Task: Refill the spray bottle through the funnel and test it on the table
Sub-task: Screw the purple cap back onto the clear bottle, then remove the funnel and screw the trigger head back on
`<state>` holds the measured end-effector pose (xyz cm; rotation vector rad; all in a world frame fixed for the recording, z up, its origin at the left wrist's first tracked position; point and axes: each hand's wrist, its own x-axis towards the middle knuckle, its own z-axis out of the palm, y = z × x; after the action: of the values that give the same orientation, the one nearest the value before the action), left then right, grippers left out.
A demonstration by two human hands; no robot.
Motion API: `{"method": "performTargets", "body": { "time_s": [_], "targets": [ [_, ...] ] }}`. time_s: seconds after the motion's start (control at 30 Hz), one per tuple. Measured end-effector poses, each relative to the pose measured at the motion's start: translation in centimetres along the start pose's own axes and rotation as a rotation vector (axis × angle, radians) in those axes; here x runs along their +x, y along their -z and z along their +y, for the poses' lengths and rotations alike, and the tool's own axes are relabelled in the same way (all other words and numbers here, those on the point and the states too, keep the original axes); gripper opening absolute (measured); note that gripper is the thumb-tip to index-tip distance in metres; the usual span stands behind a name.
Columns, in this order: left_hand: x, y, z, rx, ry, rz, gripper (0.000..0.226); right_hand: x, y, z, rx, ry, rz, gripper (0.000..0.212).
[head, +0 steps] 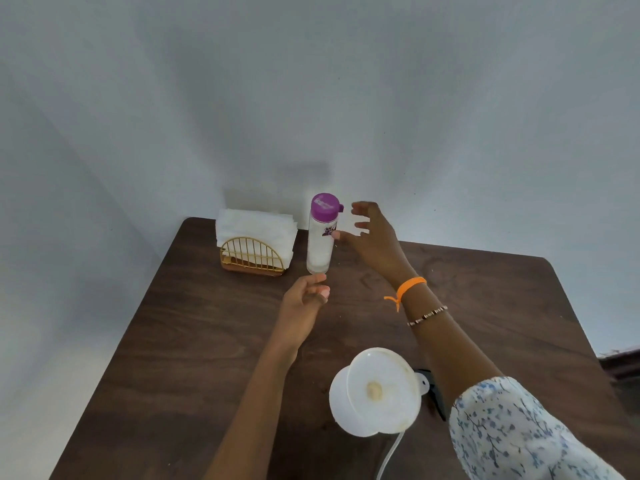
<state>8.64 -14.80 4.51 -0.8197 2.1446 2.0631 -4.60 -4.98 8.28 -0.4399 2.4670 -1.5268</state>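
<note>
A clear water bottle (320, 241) with a purple cap stands upright at the far side of the brown table (194, 341). My right hand (372, 233) hovers just right of it, fingers spread, thumb near its side. My left hand (306, 297) is just below the bottle's base, fingers loosely curled, holding nothing. Near the front, a white funnel (379, 389) sits in the mouth of a white spray bottle (341, 389). The black spray head (434, 393) with its clear tube (391, 455) lies beside it, partly hidden by my right arm.
A gold wire napkin holder (252, 256) with white napkins stands left of the water bottle, by the wall. The table's rounded right corner (547, 263) lies far right. A grey wall rises behind the table.
</note>
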Motion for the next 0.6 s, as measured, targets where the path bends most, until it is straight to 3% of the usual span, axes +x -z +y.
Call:
{"method": "performTargets", "body": {
  "time_s": [0.13, 0.23, 0.47, 0.6],
  "targets": [
    [-3.0, -0.4, -0.8, 0.021, -0.075, -0.051, 0.024, -4.4, 2.8, -0.2, 0.049, -0.046, -0.066, 0.029],
    [-5.3, -0.7, -1.9, 0.016, -0.124, -0.077, 0.026, -8.3, 4.2, 0.3, 0.058, -0.04, -0.1, 0.016],
    [-9.8, -1.5, -4.4, -0.001, -0.121, -0.121, 0.031, -16.5, 5.8, 1.0, 0.169, -0.07, -0.086, 0.015],
    [-11.1, -2.3, -5.5, 0.055, -0.145, -0.179, 0.036, -19.5, 4.9, 2.6, 0.217, -0.129, 0.033, 0.016]
  ]
}}
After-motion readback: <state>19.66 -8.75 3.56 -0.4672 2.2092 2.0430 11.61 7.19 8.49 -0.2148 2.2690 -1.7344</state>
